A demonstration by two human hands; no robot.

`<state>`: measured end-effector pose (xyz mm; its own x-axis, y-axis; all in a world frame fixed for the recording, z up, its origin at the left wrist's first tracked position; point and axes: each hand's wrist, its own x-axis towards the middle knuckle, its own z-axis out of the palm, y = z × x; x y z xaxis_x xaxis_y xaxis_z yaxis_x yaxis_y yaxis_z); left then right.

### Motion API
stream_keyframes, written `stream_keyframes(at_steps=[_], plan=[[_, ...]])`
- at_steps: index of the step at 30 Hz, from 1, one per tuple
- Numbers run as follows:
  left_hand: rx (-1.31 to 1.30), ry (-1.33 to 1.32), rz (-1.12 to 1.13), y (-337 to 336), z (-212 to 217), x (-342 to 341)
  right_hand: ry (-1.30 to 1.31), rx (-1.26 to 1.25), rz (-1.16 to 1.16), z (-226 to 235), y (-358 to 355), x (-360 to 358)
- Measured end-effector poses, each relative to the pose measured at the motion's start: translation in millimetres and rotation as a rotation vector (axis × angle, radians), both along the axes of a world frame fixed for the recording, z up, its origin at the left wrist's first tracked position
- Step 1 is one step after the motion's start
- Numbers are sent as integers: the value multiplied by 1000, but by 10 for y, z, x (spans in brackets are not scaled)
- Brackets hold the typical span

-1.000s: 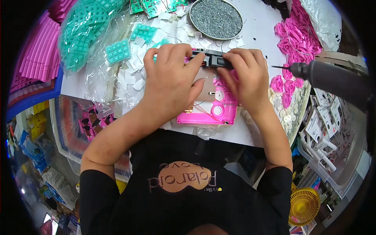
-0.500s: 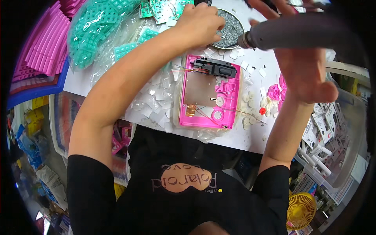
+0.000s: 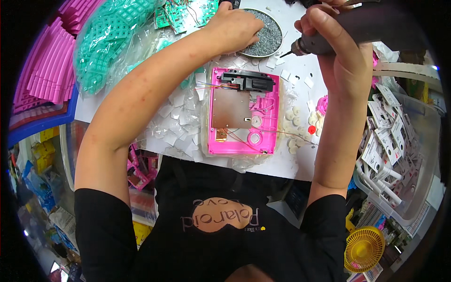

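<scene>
Left arm extended far and rightward, forearm bare, left hand [image 3: 237,29] palm-down with fingers curled at the far edge. Right forearm raised nearly straight away from the body; right hand [image 3: 340,44] closed in a full grip, thumb across top.

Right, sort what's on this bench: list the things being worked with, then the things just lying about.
In use:
- left hand, reaching into the round dish of small grey screws
- right hand, gripping the grey power screwdriver
- open pink casing with wires, lying on the white bench

Lying about:
- teal plastic parts in a bag
- stacked pink strips
- yellow fan
- clear bin of white parts
</scene>
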<state>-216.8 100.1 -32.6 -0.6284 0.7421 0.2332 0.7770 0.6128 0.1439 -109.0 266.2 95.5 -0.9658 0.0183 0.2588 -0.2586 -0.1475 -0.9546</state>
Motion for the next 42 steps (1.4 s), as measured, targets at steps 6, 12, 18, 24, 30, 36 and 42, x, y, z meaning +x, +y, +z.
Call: stream_keyframes(at_steps=[6, 12, 18, 24, 30, 36, 42], plan=[[-68, -11, -54, -28, 35, -19, 37, -19, -22, -78, 37, 110], [-21, 14, -105, -49, 3, -35, 32, -29, -30, -152, 75, 146], [-4, -76, -116, -20, 264, 73, 84, -81, 73, -207, 64, 149], [398, -201, -211, -406, 525, 1000, 279, -148, 156, -192, 0, 373], [565, -439, -114, -416, 505, 1257, 424, -187, 480, -293, 64, 353], [516, -311, -89, -432, 510, 1242, 411, -200, 463, -324, -9, 325], [464, -39, 82, -271, 433, 1331, 321, -172, 124, -356, -103, 312]])
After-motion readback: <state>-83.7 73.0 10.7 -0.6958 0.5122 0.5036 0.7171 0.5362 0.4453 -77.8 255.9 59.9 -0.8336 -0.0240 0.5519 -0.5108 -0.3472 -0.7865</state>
